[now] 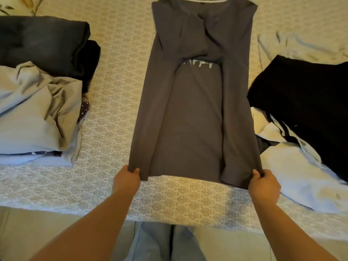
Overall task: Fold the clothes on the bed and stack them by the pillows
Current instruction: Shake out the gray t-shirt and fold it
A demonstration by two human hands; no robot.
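A grey long-sleeved shirt [195,113] lies lengthwise down the middle of the bed [113,102], its sides and sleeves folded inward and its collar at the far end. My left hand [127,180] pinches the near left corner of the hem. My right hand [263,183] pinches the near right corner. The hem is lifted slightly off the cover between them.
On the left lies a pile with a dark grey folded garment [41,42] and a crumpled pale cloth [33,112]. On the right are a black garment [305,102] and white clothes [301,176]. The bed's near edge runs just before my legs.
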